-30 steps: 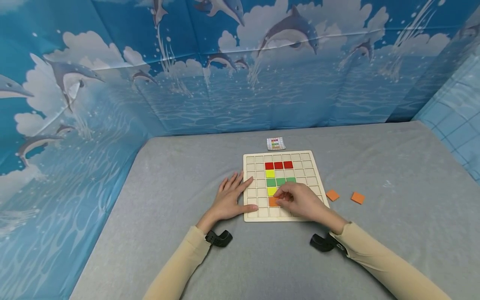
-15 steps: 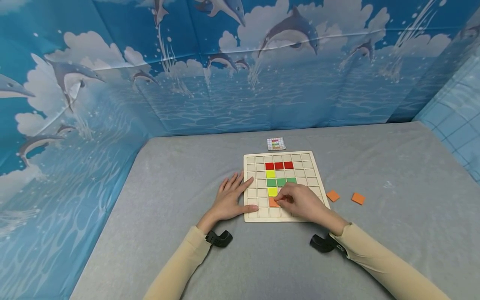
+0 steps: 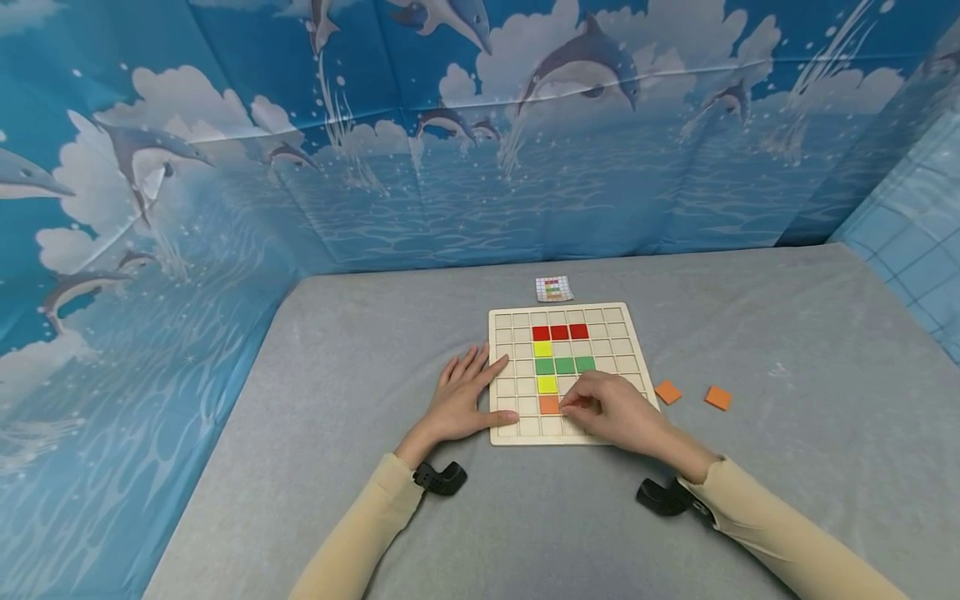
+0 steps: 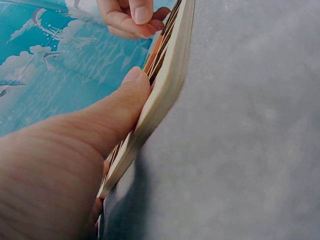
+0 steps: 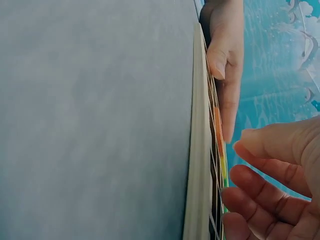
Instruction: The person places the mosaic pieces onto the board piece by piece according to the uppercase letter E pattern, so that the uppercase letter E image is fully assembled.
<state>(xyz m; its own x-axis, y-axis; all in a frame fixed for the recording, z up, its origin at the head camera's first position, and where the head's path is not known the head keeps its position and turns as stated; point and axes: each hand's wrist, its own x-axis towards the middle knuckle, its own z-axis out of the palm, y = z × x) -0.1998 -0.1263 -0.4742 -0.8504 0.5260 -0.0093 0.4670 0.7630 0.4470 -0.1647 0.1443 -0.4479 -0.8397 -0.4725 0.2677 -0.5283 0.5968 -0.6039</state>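
Orange tile [image 3: 549,404] sits in the grid board's [image 3: 626,343] second-lowest row, directly below a yellow tile [image 3: 547,384], near the board's near edge. Going left to right: left hand [image 3: 467,395] lies flat, fingers straight and spread, palm on the grey tabletop [image 3: 337,433] with fingertips and thumb over the board's left edge; left wrist view shows the thumb [image 4: 120,107] pressed on the board rim, holding nothing. Board holds three red tiles [image 3: 558,332] in a row, a yellow tile [image 3: 542,348] under the left red, three green tiles [image 3: 565,365] below that, then yellow, then orange. Right hand [image 3: 617,408] is on the board just right of the orange tile, fingers curled, fingertips at the tile's right edge; probably touching it rather than pinching, hard to tell. Right of the board, two loose orange tiles [image 3: 667,392] [image 3: 717,397] lie on the tabletop, apart from each other. Small pattern card [image 3: 553,288] lies just beyond the board's far edge.
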